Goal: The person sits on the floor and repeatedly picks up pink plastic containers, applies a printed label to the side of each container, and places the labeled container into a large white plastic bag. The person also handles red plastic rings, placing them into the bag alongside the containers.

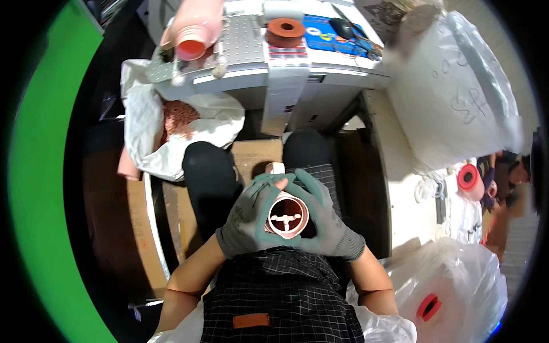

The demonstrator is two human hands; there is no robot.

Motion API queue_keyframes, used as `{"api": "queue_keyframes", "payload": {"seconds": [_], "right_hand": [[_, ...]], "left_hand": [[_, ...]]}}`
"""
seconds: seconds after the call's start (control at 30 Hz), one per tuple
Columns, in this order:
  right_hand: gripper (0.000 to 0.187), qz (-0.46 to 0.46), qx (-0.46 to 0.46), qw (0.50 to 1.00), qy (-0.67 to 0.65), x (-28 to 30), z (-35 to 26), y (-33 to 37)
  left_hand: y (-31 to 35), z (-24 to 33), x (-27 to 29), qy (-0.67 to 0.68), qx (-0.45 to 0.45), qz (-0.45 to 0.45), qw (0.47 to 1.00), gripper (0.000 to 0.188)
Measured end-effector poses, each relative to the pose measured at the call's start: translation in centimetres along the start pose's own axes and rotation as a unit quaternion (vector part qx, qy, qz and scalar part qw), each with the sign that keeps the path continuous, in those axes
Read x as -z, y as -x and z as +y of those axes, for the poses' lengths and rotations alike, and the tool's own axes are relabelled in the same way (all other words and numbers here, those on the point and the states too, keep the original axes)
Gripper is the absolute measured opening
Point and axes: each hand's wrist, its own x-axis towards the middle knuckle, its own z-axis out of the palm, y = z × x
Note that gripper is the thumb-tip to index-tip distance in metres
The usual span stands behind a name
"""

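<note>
A pink plastic bottle or jar with a wide round mouth [306, 212] sits between my two hands above my lap, its opening turned up toward me. Inside the mouth shows a pale, three-armed piece [286, 219]. My left hand [247, 212], in a grey glove with green fingers, wraps the bottle's left side. Gloved alike, my right hand [327, 223] curls around the right side. Just beyond my fingertips a pale pink part [274, 167] pokes out; whether it joins the bottle is hidden. The gloves cover most of the bottle's body.
Ahead, a white bench [240, 74] carries a large pink bottle [197, 28], a brown tape roll [285, 32] and a blue mat [320, 35]. A white sack of pink bits [146, 134] stands left. Right are a bulky white bag [452, 97], a pink cylinder [470, 182] and clear plastic bag [457, 286].
</note>
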Motion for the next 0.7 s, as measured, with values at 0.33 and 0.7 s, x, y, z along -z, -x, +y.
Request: {"api": "queue_keyframes", "payload": {"seconds": [0.33,0.7], "right_hand": [[0.022,-0.213,-0.139,0.95,0.182,3.0,-2.4,3.3],[0.02,0.114,0.001,0.981,0.16,0.4,-0.3,6.3]], "left_hand": [[-3.9,3.9,-6.5,-0.239,-0.098,-0.075,0.963,0.06],[-2.9,3.5,-6.0,-0.223,-0.044,-0.01,0.974,0.049]]}}
